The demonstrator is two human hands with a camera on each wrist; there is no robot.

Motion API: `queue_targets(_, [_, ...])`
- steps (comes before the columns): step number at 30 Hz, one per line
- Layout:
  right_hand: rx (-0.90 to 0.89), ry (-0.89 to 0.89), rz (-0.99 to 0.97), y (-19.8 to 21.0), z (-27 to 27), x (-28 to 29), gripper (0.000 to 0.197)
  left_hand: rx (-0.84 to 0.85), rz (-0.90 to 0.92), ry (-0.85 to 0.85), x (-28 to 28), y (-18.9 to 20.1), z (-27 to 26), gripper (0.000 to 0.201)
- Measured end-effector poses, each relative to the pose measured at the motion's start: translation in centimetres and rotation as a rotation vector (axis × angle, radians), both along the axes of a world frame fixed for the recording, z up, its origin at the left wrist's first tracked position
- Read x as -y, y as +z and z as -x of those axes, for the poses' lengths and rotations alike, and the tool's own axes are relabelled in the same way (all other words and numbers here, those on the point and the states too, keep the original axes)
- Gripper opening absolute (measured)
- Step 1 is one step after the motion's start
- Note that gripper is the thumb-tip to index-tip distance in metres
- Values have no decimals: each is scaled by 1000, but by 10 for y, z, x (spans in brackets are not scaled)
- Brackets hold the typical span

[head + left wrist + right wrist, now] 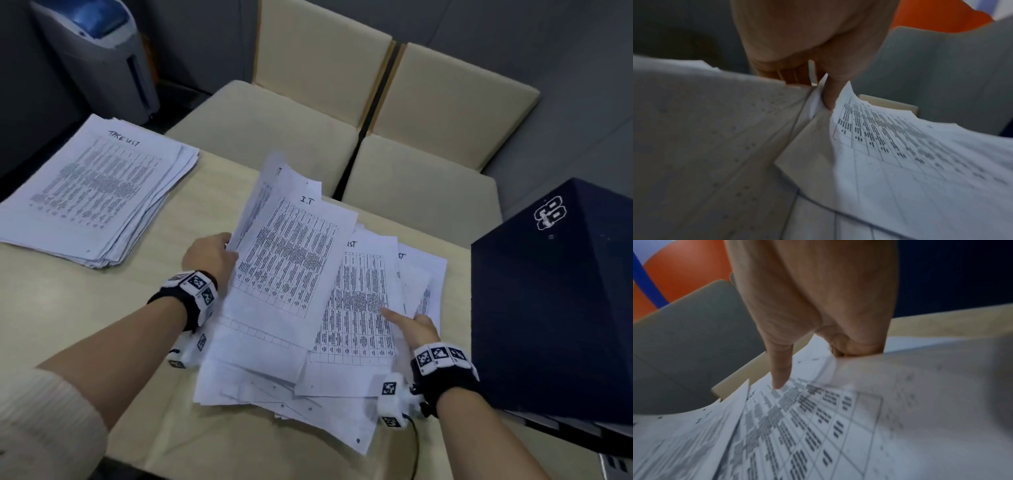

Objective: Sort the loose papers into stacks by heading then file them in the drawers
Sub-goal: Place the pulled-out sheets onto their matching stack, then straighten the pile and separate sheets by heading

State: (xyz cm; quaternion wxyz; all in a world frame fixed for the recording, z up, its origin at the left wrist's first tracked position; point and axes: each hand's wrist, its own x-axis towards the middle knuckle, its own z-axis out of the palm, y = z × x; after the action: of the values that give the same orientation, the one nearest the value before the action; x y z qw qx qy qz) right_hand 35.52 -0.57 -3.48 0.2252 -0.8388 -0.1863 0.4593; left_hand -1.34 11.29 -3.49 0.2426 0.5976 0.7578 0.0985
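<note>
- The loose papers (301, 325) are lying in a messy pile in the middle of the bench (85, 308), and the dark box (555, 308) is sitting just to the right of the pile.
- The sheets could be slipping and mixing up, because they are thin and many are being lifted together.
- The left hand (210, 255) is pinching a few sheets at the pile's left edge, fingers (829, 94) clamped on them.
- The right hand (419, 325) is gripping a sheet at the pile's right side.
- The sorted stack (96, 195) is lying far left of the pile.
</note>
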Motion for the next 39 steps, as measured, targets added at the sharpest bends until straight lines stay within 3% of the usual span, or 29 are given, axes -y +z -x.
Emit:
queue_targets(4, [74, 68, -85, -1, 19, -8, 56, -211, -157, -60, 13, 3, -5, 21])
queue_targets(7, [308, 166, -180, 28, 18, -11, 19, -268, -210, -61, 21, 2, -4, 24])
queue_targets(10, [636, 189, -299, 80, 4, -10, 26, -181, -168, -34, 24, -2, -1, 32])
queue_targets(12, [697, 101, -419, 111, -10, -5, 31, -45, -46, 10, 22, -5, 3, 40])
queue_targets(15, [479, -21, -642, 155, -17, 7, 25, 114, 178, 68, 16, -10, 9, 61])
queue_targets(19, [107, -68, -770, 187, 10, 13, 22, 166, 231, 90, 9, -18, 10, 75])
queue_targets(21, [-38, -37, -726, 172, 23, 1, 5, 179, 229, 80, 5, -19, 7, 73])
queue_targets(24, [-133, -19, -598, 121, 38, -19, 21, 249, 183, 62, -3, -15, 4, 43])
queue_targets(26, [-138, -7, -515, 87, 50, -30, 28, 315, 168, 72, -6, -12, 3, 44])
queue_targets(31, [-344, -145, -243, 21, 84, -48, 71, 383, 284, 64, -6, -24, -1, 53])
queue_targets(34, [-274, -100, -181, 9, 100, -58, 105, 329, 330, -41, 1, -24, -9, 60])
queue_targets(36, [-217, -76, -145, 13, 113, -62, 102, 330, 371, -116, 4, -23, -13, 49])
queue_targets(39, [-187, -36, -196, 24, 120, -57, 62, 291, 413, -261, 9, -20, -10, 33])
